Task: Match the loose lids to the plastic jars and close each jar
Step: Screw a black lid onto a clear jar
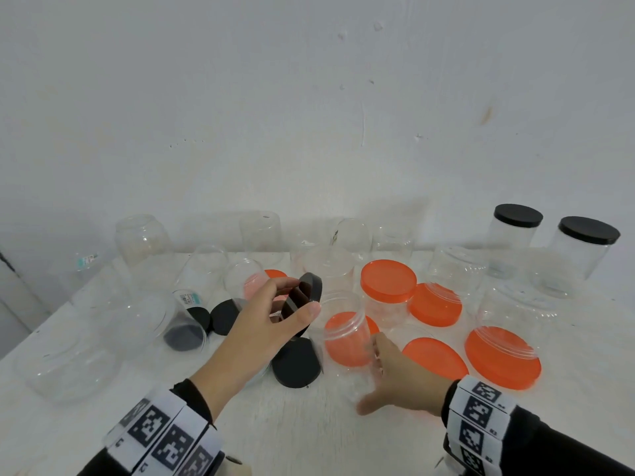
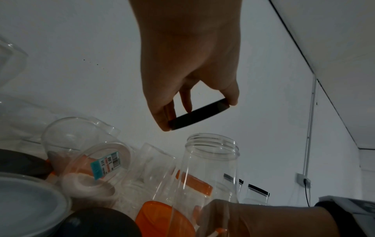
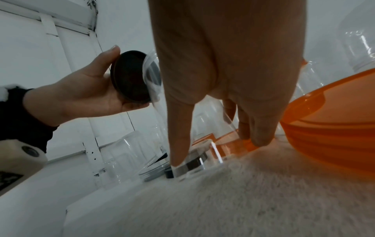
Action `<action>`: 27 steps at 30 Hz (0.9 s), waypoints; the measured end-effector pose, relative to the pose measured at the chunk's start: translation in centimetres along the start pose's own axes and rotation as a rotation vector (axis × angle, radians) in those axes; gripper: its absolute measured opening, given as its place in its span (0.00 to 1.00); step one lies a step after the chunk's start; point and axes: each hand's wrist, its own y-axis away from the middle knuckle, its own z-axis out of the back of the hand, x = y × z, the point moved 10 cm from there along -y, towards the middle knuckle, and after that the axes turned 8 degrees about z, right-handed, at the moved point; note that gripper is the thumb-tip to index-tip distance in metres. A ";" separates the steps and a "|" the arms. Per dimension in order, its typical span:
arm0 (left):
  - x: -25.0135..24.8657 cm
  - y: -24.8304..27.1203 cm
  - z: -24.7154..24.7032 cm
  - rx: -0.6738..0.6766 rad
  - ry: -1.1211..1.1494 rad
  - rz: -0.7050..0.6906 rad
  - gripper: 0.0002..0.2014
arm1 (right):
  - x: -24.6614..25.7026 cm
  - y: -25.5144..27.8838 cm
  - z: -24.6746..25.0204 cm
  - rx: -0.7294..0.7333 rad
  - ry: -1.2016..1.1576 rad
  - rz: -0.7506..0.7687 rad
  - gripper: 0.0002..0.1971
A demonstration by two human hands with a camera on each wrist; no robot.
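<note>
Lid time now. My left hand point(image 1: 271, 324) pinches a small black lid point(image 1: 304, 297) by its rim, tipped on edge, up in the air just beside the mouth of a clear jar point(image 1: 345, 338). My right hand point(image 1: 398, 379) wraps round that jar low down and keeps it standing on the white table point(image 1: 309, 434), among orange lids. Next, I think, I must turn the lid flat, set it on the mouth and twist. It looks about the right size.

Bare room: scuffed white wall point(image 1: 309, 97), white table point(image 1: 309, 434).
</note>
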 end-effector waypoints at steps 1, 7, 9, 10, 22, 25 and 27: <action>-0.1 0.0 -0.2 0.008 -0.006 -0.007 0.26 | 0.0 0.0 0.1 -0.003 0.011 -0.005 0.46; -0.7 0.1 -1.3 0.048 -0.069 -0.054 0.31 | 0.8 0.5 0.7 0.023 -0.094 0.062 0.53; -0.8 0.1 -1.7 0.054 -0.111 -0.063 0.34 | 1.5 0.7 1.0 0.008 -0.138 0.098 0.56; -0.9 0.1 -1.9 0.059 -0.134 -0.070 0.35 | 1.7 0.8 1.1 -0.003 -0.152 0.109 0.56; -1.8 0.5 -5.4 0.155 -0.373 -0.154 0.32 | 2.4 -0.1 0.4 -0.056 -0.137 0.202 0.54; -1.7 0.4 -6.1 0.174 -0.413 -0.170 0.34 | 2.3 -0.1 0.3 -0.059 -0.157 0.214 0.54; -1.6 0.3 -6.4 0.174 -0.451 -0.181 0.35 | 2.4 -0.1 0.4 -0.064 -0.157 0.212 0.52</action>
